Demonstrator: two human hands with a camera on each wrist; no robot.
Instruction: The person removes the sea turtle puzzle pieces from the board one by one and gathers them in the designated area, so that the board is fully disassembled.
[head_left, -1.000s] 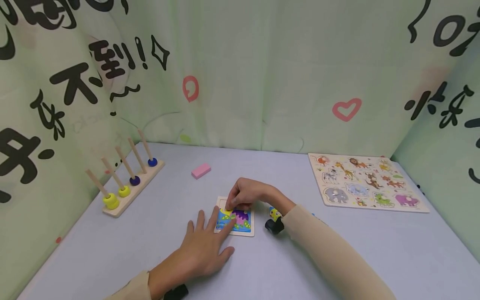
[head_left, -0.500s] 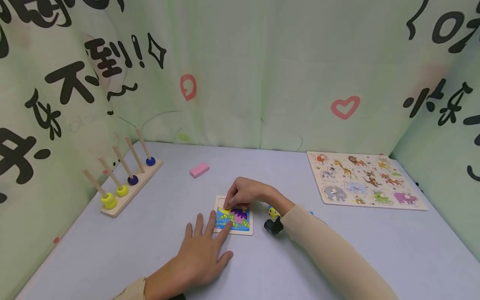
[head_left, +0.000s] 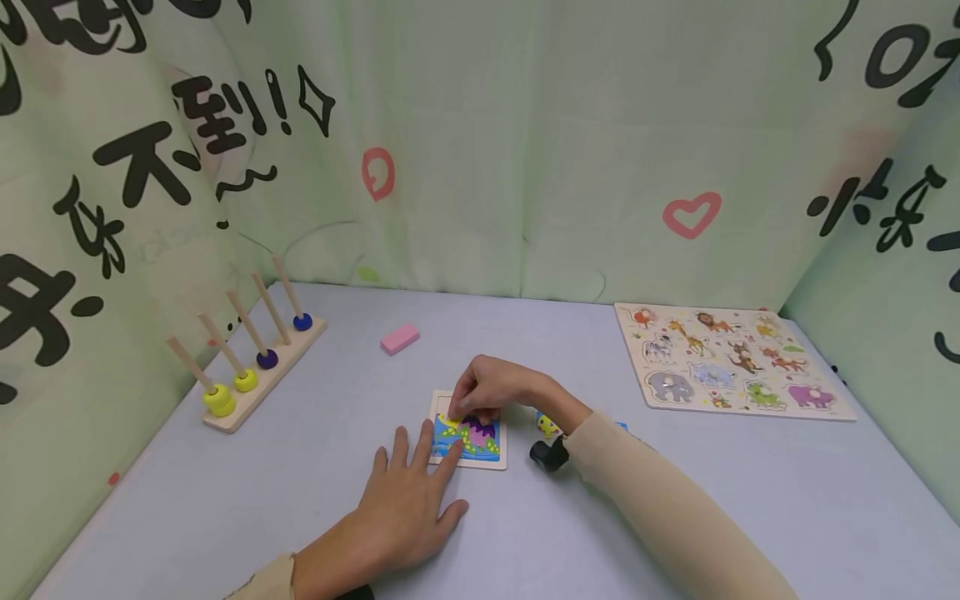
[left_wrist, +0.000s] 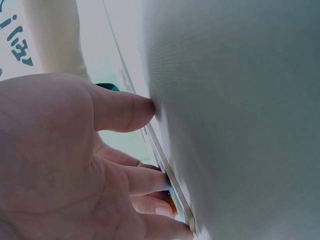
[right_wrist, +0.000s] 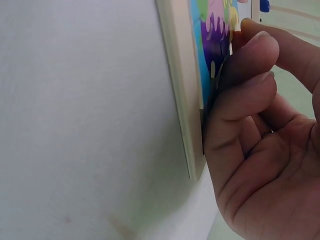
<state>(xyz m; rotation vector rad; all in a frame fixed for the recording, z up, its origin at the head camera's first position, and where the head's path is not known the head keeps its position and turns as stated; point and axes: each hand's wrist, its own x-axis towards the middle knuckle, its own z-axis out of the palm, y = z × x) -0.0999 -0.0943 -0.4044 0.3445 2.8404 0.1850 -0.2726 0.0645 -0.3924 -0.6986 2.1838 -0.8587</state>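
A small square jigsaw puzzle in a wooden frame (head_left: 441,401) lies on the table, its picture showing a purple, pink and yellow creature over blue. My right hand (head_left: 497,388) bends over its upper part, thumb and forefinger pinching a yellow puzzle piece (right_wrist: 233,18) at the picture's upper left; the piece is mostly hidden by the fingers. In the right wrist view a dark gap shows in the frame beside the curled fingers. My left hand (head_left: 401,510) lies spread out, fingertips touching the frame's near left side and the picture.
Loose yellow-and-blue puzzle pieces (head_left: 547,426) lie partly behind the right sleeve. A pink block (head_left: 400,339) is farther back. At left stands a peg rack (head_left: 279,367) with yellow and blue beads. An animal puzzle board (head_left: 750,358) lies at the back right, before the curtain.
The head view shifts slightly. The left hand has slid a little back toward the person on the frame; the right hand stays at the same spot on the puzzle.
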